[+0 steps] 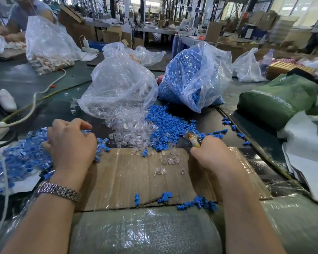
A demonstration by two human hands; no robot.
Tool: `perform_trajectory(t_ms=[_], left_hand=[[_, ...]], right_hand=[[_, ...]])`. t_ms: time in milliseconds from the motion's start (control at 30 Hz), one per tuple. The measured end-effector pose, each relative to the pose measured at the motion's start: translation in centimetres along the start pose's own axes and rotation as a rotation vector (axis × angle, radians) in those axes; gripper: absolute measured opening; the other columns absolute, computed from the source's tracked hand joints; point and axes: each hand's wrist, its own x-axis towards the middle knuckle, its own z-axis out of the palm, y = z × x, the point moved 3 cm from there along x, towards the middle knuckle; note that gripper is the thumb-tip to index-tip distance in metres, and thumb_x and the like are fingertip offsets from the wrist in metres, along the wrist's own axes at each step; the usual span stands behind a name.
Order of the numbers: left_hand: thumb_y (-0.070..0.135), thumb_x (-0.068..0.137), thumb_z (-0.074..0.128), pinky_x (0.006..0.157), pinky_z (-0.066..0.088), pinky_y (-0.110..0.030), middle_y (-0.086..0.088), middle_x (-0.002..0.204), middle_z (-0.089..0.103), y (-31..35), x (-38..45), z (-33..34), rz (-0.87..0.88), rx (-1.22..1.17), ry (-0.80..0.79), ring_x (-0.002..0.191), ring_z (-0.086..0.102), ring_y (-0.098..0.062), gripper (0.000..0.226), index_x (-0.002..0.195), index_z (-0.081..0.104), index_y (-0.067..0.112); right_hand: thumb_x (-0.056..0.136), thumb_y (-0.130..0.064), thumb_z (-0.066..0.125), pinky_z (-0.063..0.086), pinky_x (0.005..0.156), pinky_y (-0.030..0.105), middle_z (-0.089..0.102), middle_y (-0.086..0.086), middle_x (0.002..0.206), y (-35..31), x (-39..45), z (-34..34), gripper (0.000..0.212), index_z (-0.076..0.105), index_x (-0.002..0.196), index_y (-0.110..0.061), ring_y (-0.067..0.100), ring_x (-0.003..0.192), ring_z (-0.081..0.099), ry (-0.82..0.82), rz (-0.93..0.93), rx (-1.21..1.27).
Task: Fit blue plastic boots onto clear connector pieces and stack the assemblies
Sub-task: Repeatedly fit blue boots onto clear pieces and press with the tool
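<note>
The left hand (70, 143) rests with curled fingers on the assembled pile (24, 158) (grip unclear); the right hand (209, 154) grasps a yellowish tool (193, 139) beside blue boots (165, 129).

The left hand (70, 143) hides its fingertips in the assembled pile (24, 158); the right hand's (207, 156) yellowish object (193, 139) is blurred

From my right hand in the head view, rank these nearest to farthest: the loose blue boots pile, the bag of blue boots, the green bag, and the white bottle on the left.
From the right hand:
1. Loose blue boots pile, just ahead and left.
2. Green bag and bag of blue boots, right and ahead: too close to call.
3. White bottle, far left.
</note>
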Motion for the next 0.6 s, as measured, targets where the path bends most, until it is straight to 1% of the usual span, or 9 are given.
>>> perform_trajectory(t_ms=[67, 167, 200, 267, 333, 400, 467, 533, 600], left_hand=[[0.01, 0.085, 0.066, 0.101, 0.035, -0.055, -0.016, 0.113, 0.049, 0.6, -0.3, 0.0, 0.059, 0.047, -0.009, 0.115, 0.044, -0.039, 0.022, 0.104, 0.07, 0.02], [0.004, 0.086, 0.064, 0.094, 0.045, -0.047, -0.006, 0.101, 0.056, 2.5, -1.4, 0.5, 0.284, -0.087, -0.114, 0.104, 0.055, -0.032, 0.02, 0.101, 0.072, 0.015], [0.004, 0.088, 0.065, 0.09, 0.049, -0.039, -0.002, 0.098, 0.059, 3.2, -2.0, 0.8, 0.352, -0.143, -0.193, 0.097, 0.059, -0.025, 0.017, 0.098, 0.073, 0.016], [0.004, 0.091, 0.066, 0.077, 0.048, -0.014, 0.004, 0.092, 0.063, 4.3, -3.2, 1.2, 0.447, -0.215, -0.354, 0.085, 0.06, -0.006, 0.015, 0.094, 0.073, 0.017], [0.004, 0.091, 0.068, 0.071, 0.044, -0.004, 0.01, 0.089, 0.064, 4.7, -3.9, 1.6, 0.503, -0.251, -0.453, 0.083, 0.06, 0.002, 0.015, 0.092, 0.073, 0.018], [0.005, 0.09, 0.068, 0.071, 0.041, -0.002, 0.013, 0.088, 0.064, 4.8, -4.1, 1.9, 0.529, -0.259, -0.488, 0.087, 0.057, 0.009, 0.015, 0.092, 0.073, 0.02], [0.007, 0.09, 0.067, 0.07, 0.041, -0.003, 0.014, 0.087, 0.063, 4.6, -3.9, 1.9, 0.524, -0.245, -0.482, 0.083, 0.057, 0.01, 0.015, 0.094, 0.074, 0.02], [0.01, 0.092, 0.067, 0.068, 0.042, -0.006, 0.014, 0.09, 0.063, 4.6, -3.8, 2.2, 0.533, -0.223, -0.473, 0.08, 0.058, 0.006, 0.015, 0.098, 0.074, 0.022], [0.019, 0.094, 0.068, 0.073, 0.044, -0.01, 0.013, 0.094, 0.062, 4.8, -4.1, 2.8, 0.576, -0.188, -0.494, 0.085, 0.058, 0.002, 0.011, 0.102, 0.074, 0.024]], right_hand=[[0.09, -0.034, 0.06, 0.05, 0.077, 0.04, 0.063, 0.017, 0.103, 0.1, 0.2, 0.8, 0.023, 0.053, 0.078, -0.015, 0.034, 0.095, 0.063, 0.0, 0.011, -0.059], [0.091, -0.037, 0.063, 0.053, 0.092, 0.047, 0.06, 0.017, 0.115, -0.3, 0.2, 1.1, 0.026, 0.056, 0.084, -0.014, 0.035, 0.106, 0.057, 0.03, 0.004, -0.114], [0.093, -0.04, 0.062, 0.05, 0.096, 0.049, 0.057, 0.017, 0.121, -0.3, 0.2, 1.2, 0.028, 0.059, 0.093, -0.012, 0.036, 0.113, 0.053, 0.038, 0.004, -0.146], [0.095, -0.046, 0.06, 0.043, 0.103, 0.053, 0.047, 0.016, 0.133, -0.5, 0.1, 1.2, 0.043, 0.057, 0.119, -0.01, 0.036, 0.126, 0.042, 0.066, -0.01, -0.203], [0.097, -0.045, 0.06, 0.037, 0.105, 0.054, 0.043, 0.01, 0.136, -1.1, -0.2, 0.8, 0.045, 0.053, 0.131, -0.016, 0.032, 0.131, 0.038, 0.131, -0.073, -0.175], [0.099, -0.034, 0.059, 0.036, 0.106, 0.053, 0.049, 0.003, 0.133, -2.1, -0.6, 0.4, 0.03, 0.058, 0.128, -0.026, 0.026, 0.129, 0.041, 0.161, -0.209, -0.068], [0.1, -0.025, 0.058, 0.04, 0.106, 0.052, 0.058, -0.004, 0.122, -3.0, -0.9, 0.5, 0.018, 0.067, 0.115, -0.031, 0.02, 0.122, 0.049, 0.125, -0.335, 0.061], [0.1, -0.024, 0.057, 0.044, 0.103, 0.05, 0.061, -0.007, 0.114, -3.6, -1.1, 1.0, 0.017, 0.07, 0.107, -0.033, 0.019, 0.115, 0.053, 0.089, -0.398, 0.083], [0.101, -0.025, 0.057, 0.043, 0.102, 0.05, 0.062, -0.006, 0.114, -4.0, -0.8, 1.7, 0.017, 0.071, 0.108, -0.032, 0.02, 0.115, 0.052, 0.097, -0.429, 0.059]])
